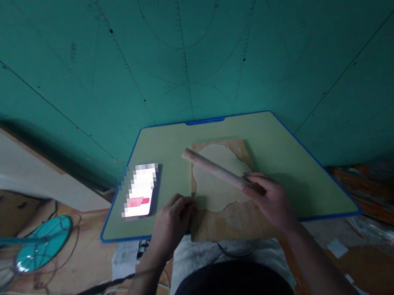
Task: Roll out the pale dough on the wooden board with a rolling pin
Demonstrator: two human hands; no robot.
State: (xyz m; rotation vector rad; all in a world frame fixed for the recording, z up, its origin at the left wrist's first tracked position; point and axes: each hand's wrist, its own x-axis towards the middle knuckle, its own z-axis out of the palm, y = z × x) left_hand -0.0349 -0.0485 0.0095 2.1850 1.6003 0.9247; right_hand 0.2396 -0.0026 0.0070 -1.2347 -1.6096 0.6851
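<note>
A thin, wavy-edged sheet of dough lies on a wooden board. My right hand is closed around the near right end of a rolling pin, which slants over the dough with its far end pointing up and left. Whether the pin touches the dough is unclear. At the board's left edge, beside the dough's lower left rim, is my left hand. Its fingers are curled together, and what they hold, if anything, is hidden.
The board rests on a pale green table with a blue edge. A lit phone lies at the table's left. Behind stands a green wall. Cables, a turquoise round base and a cardboard box are on the left floor.
</note>
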